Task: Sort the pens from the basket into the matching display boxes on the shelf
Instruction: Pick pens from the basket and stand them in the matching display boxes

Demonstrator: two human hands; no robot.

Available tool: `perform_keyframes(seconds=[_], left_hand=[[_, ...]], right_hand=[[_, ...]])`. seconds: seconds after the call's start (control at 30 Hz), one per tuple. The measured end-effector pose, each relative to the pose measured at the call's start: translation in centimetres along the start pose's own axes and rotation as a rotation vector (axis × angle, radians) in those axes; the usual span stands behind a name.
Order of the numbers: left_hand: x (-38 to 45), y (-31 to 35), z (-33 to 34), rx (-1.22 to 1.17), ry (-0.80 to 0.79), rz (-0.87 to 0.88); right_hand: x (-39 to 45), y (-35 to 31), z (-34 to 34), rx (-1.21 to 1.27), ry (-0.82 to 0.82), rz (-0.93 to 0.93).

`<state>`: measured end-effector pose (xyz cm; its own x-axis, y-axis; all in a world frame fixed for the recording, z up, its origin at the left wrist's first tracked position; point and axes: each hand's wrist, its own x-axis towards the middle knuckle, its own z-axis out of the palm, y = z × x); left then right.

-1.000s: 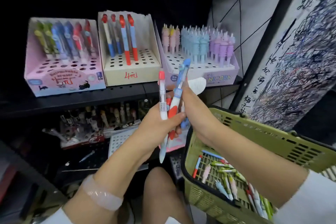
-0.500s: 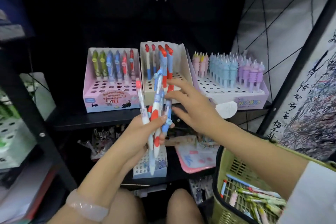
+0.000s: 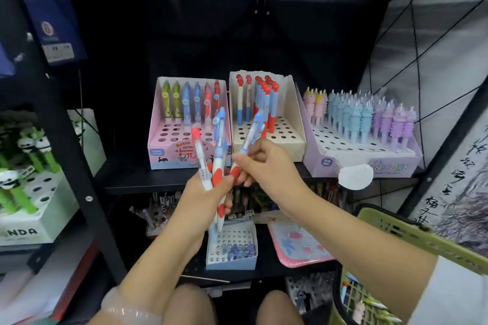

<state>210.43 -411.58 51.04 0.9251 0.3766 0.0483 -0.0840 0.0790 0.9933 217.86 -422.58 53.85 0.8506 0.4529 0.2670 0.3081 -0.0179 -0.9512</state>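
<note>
- The right hand (image 3: 266, 163) pinches one pen (image 3: 250, 140) by its lower barrel, between thumb and fingertips, the blue top tilted up toward the cream box (image 3: 290, 140). It is not yet in a hole; it sits in front of the box's lower edge.
- The left hand (image 3: 203, 192) is closed round a bunch (image 3: 216, 166) of pens held roughly upright: one with a clear barrel and red cap, the others white with red and blue. The exact count is hard to tell, since the fingers cover the middle.
- The two hands touch or nearly touch where the single pen leaves the bunch, so I judge the pen is just being drawn out for placing.
- The cream box already holds a back cluster of red-topped, blue-and-red pens, which look like the one in the right hand; most of its front holes are bare.
- The pink box (image 3: 161, 145) to its left has one back row of green, blue and red pens and many bare holes.
- The lilac box (image 3: 369, 163) to the right is nearly packed with pink, blue and purple figures.
- The basket (image 3: 396, 227) at the lower right still shows pens inside, though only a corner is in view.
- Judged from this, the sorting is partway through: some pens are placed, a handful are waiting, and more are left in the basket.
</note>
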Motion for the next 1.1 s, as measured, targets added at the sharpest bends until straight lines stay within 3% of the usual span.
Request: perform_keyframes(seconds=[0.2, 0.4, 0.5, 0.6, 0.7, 0.87, 0.93, 1.1], left_hand=[[0.5, -0.1, -1.7, -0.057, 0.017, -0.051], [1.8, 0.8, -4.2, -0.133, 0.058, -0.072], [2.8, 1.2, -5.8, -0.06, 0.144, -0.031], [3.4, 1.3, -7.3, -0.023, 0.186, 0.014], [3.5, 1.0, -8.2, -0.036, 0.199, 0.028], [3.5, 0.6, -9.0, -0.074, 0.198, 0.047], [3.5, 0.6, -9.3, -0.094, 0.193, 0.046], [3.2, 0.7, -9.2, -0.096, 0.146, 0.028]], right_hand=[[2.4, -2.0, 0.2, 0.047, -0.028, -0.129], [4.8, -3.6, 0.7, 0.092, -0.24, -0.127], [7.0, -4.8, 1.3, 0.04, -0.142, -0.178], [9.9, -5.7, 2.3, -0.074, 0.067, -0.27], [12.4, -5.8, 3.4, -0.197, 0.166, -0.291], [14.2, -4.1, 4.9, -0.48, 0.099, -0.253], [14.6, -3.5, 5.3, -0.698, 0.068, -0.301], [15.6, -3.0, 5.9, -0.981, 0.14, -0.376]])
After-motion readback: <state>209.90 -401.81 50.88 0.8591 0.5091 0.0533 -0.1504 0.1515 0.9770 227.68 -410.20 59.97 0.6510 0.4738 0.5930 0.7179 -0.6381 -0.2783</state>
